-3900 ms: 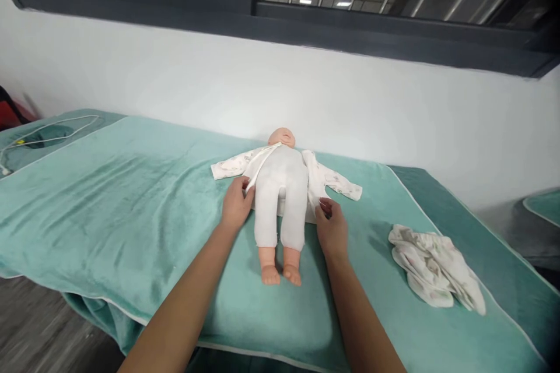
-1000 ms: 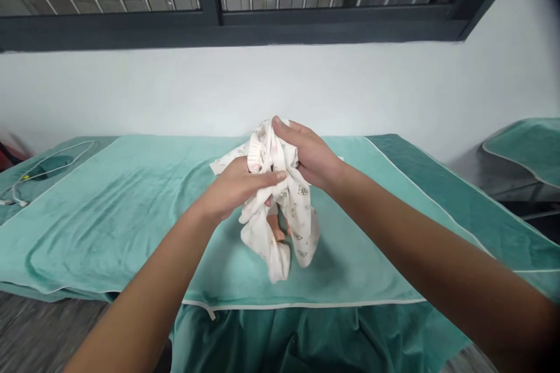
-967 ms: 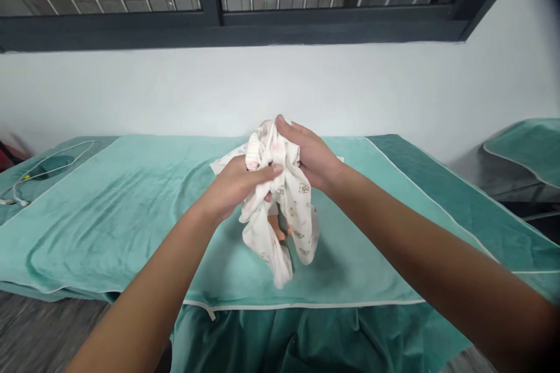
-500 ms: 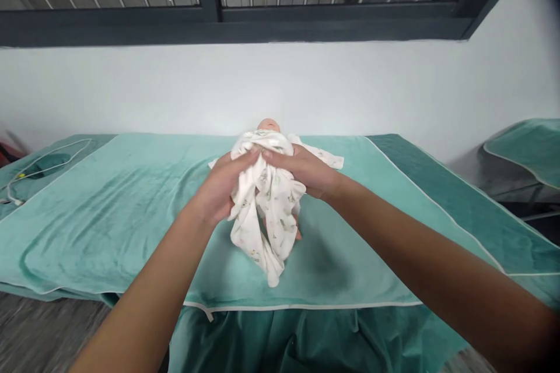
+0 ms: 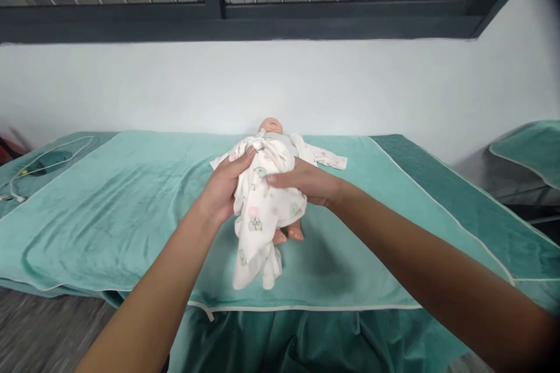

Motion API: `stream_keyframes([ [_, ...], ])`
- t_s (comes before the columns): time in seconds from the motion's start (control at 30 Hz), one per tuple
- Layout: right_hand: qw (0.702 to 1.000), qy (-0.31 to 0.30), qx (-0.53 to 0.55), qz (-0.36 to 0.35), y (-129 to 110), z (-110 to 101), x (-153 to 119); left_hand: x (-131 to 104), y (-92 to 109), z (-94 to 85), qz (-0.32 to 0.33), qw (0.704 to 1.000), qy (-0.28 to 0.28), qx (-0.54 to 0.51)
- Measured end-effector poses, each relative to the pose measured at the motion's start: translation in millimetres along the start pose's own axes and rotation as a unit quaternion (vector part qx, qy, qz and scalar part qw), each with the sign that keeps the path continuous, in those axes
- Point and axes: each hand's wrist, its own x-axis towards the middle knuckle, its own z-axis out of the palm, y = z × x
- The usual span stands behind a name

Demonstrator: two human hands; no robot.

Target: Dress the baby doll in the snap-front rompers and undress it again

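Observation:
My left hand (image 5: pixel 225 186) is closed on the left side of a bunched white baby garment (image 5: pixel 258 198), thumb on top. From the other side my right hand (image 5: pixel 306 180) grips the same cloth, its thumb pressed across the front. The garment carries small animal prints, and two loose ends hang toward me. Behind it a baby doll (image 5: pixel 271 125) lies on its back; its head, part of a grey torso and its feet (image 5: pixel 295 231) show, while the cloth hides the rest. A white printed sleeve (image 5: pixel 329 157) spreads out to the doll's right side in view.
A teal cover (image 5: pixel 144 198) with white piping lies over the bed under the doll. White cable (image 5: pixel 56 157) loops at the far left. Behind stand a white wall (image 5: pixel 175 87) and a dark window frame (image 5: pixel 280 26). Another teal-covered surface (image 5: pixel 529 148) is at right.
My right hand has shifted slightly down and away from the left, so the thumbs are farther apart. The garment has turned and lowered, uncovering more of the doll's head, torso and feet.

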Motion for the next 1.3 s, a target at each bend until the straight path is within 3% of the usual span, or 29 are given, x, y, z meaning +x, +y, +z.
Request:
stream_keyframes([
  [0.1, 0.995, 0.072, 0.029, -0.056, -2, -1, 8, -2, -4, -2.3, -0.003, 0.998, -0.004, 0.06],
  [0.17, 0.988, 0.112, 0.05, -0.096, -2, -3, 14, -5, -4, -6.3, -0.046, 0.992, -0.05, 0.108],
  [0.27, 0.985, 0.126, 0.053, -0.104, -1, -6, 14, -7, 0, -10.8, -0.1, 0.977, -0.124, 0.14],
  [0.33, 0.987, 0.124, 0.045, -0.096, 2, -8, 9, -7, 2, -10.4, -0.077, 0.983, -0.118, 0.119],
  [0.4, 0.992, 0.099, 0.021, -0.071, 3, -9, 1, -6, 2, -6.9, -0.019, 0.994, -0.073, 0.077],
  [0.47, 0.999, 0.031, -0.011, -0.025, 4, -10, -8, -5, 0, -1.3, 0.017, 0.998, -0.036, 0.039],
  [0.53, 0.998, -0.047, -0.032, 0.025, 4, -9, -13, -4, -3, 4.5, 0.01, 1.0, -0.023, 0.017],
  [0.6, 0.997, -0.066, -0.024, 0.04, 5, -8, -14, -3, -7, 8.7, 0.003, 1.0, -0.016, 0.003],
  [0.7, 0.999, 0.036, 0.029, -0.02, 6, -7, -9, -1, -13, 9.4, 0.011, 1.0, -0.018, -0.006],
  [0.8, 0.984, 0.142, 0.079, -0.079, 7, -10, -2, 0, -16, 4.0, -0.049, 0.997, -0.057, 0.02],
  [0.9, 0.974, 0.181, 0.101, -0.088, 9, -15, -1, 0, -16, -4.0, -0.116, 0.985, -0.101, 0.075],
  [0.97, 0.974, 0.177, 0.11, -0.083, 10, -19, -6, 0, -15, -8.3, -0.128, 0.98, -0.112, 0.104],
  [1.1, 0.987, 0.131, 0.075, -0.048, 13, -34, -25, 0, -15, -10.6, -0.135, 0.983, -0.079, 0.099],
  [1.23, 0.993, 0.086, -0.024, 0.081, 17, -46, -45, 2, -23, -9.6, -0.181, 0.979, -0.061, 0.073],
  [1.3, 0.986, 0.093, -0.055, 0.129, 25, -44, -51, 5, -32, -10.4, -0.209, 0.973, -0.051, 0.081],
])
